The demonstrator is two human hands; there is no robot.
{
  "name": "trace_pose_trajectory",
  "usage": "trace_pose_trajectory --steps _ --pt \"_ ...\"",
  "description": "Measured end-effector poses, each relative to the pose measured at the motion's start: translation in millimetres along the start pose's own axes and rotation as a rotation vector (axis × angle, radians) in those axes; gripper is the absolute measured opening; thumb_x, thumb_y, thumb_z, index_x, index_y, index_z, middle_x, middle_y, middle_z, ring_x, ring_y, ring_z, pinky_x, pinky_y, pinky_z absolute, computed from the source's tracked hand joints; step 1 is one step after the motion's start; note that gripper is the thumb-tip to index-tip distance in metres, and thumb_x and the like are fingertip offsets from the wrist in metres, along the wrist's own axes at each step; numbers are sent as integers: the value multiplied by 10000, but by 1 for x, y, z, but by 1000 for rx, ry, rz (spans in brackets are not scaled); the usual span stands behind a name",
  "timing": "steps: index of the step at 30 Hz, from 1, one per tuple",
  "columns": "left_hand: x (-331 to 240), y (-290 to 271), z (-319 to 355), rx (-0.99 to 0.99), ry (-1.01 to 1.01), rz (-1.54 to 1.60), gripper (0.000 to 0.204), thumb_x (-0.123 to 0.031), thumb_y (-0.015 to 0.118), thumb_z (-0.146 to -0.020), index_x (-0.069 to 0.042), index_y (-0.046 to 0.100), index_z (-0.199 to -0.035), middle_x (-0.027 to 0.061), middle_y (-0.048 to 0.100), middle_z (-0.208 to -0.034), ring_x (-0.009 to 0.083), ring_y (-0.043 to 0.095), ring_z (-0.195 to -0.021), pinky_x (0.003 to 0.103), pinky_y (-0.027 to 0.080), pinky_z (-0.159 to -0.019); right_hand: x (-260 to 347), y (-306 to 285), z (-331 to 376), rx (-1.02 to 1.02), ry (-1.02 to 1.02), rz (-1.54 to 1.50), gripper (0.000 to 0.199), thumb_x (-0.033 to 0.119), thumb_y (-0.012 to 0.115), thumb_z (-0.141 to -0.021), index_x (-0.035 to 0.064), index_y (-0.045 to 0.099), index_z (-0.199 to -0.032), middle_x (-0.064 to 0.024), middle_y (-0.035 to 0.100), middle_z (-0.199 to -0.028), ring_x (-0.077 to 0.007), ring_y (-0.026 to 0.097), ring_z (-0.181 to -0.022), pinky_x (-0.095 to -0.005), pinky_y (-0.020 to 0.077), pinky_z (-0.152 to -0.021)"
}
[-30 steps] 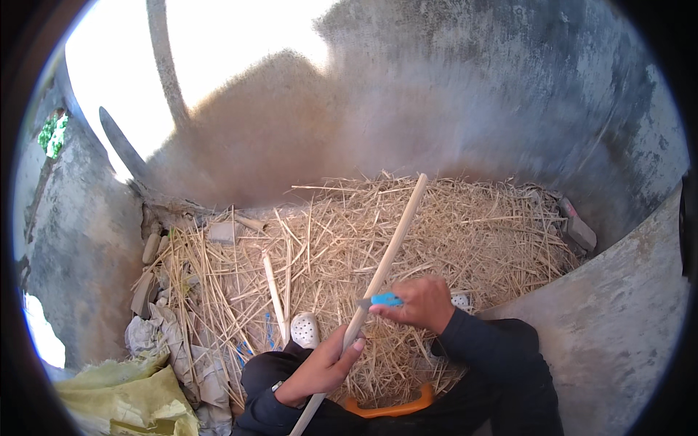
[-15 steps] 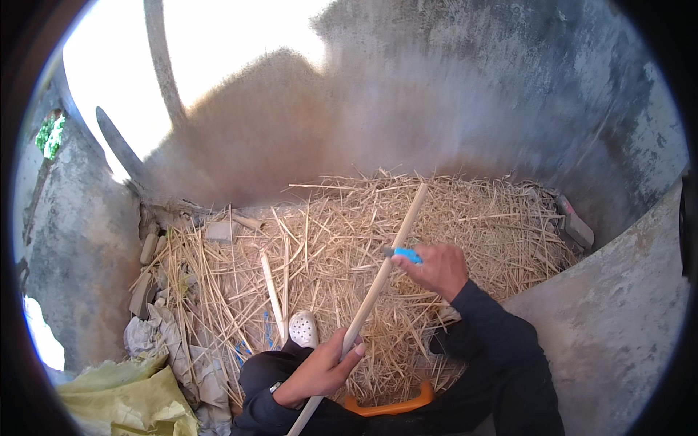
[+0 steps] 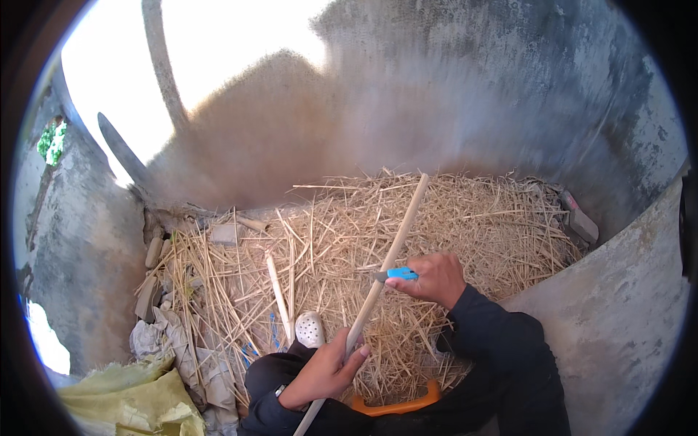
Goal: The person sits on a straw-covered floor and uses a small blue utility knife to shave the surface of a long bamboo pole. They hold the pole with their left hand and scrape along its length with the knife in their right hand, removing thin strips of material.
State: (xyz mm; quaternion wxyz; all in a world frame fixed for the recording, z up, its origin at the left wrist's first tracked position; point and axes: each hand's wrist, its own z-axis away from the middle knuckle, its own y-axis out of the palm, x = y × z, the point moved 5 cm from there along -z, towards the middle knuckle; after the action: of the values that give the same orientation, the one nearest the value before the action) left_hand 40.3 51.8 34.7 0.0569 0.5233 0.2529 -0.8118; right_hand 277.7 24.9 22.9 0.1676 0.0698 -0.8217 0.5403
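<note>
A long pale wooden stick slants up and to the right in front of me, its far end above the straw. My left hand is wrapped round its lower part, and the butt runs down past my left forearm. In my right hand is a utility knife with a blue handle. Its blade lies against the stick near mid-length, pointing left. The right fingers are closed over the handle and hide part of it.
Straw and shavings cover the floor before a grey concrete wall. A peeled stick lies near my white clog. Yellow sacking is at lower left, an orange curved handle by my legs, and a brick at right.
My right hand and the knife have slid down along the stick, toward my left hand. The left hand keeps its grip, and the whole view has shifted slightly.
</note>
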Motion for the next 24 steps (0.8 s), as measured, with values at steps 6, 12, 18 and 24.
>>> trace_pose_trajectory --steps 6,12,18,24 --pt "-2 1 -3 -39 75 -50 258 -249 557 -982 -17 466 -1048 86 520 -692 162 523 -590 341 418 -539 -24 3 -9 -130 -55 104 645 732 567 -789 130 606 -562 -38 508 -425 -205 528 -363 -349 407 -374" --pt "3 10 1 37 15 -26 255 -256 569 -976 -31 468 -1044 92 524 -712 168 534 -632 334 428 -565 -81 0 -31 -77 383 299 731 772 446 -830 107 620 -581 -79 565 -506 -257 583 -466 -393 439 -439" --pt "-11 25 24 150 286 209 185 -236 495 -1017 -56 473 -981 -10 418 -735 98 427 -669 267 399 -628 -185 -35 -6 -175 625 202 772 724 396 -889 44 597 -584 -111 539 -503 -309 563 -479 -432 420 -472" --pt "23 0 3 142 -154 723 258 -331 403 -1046 -83 473 -1057 -46 348 -644 50 301 -484 216 279 -443 -86 -22 -17 -107 336 -124 705 684 505 -873 64 486 -537 -59 414 -444 -247 466 -401 -375 373 -434"
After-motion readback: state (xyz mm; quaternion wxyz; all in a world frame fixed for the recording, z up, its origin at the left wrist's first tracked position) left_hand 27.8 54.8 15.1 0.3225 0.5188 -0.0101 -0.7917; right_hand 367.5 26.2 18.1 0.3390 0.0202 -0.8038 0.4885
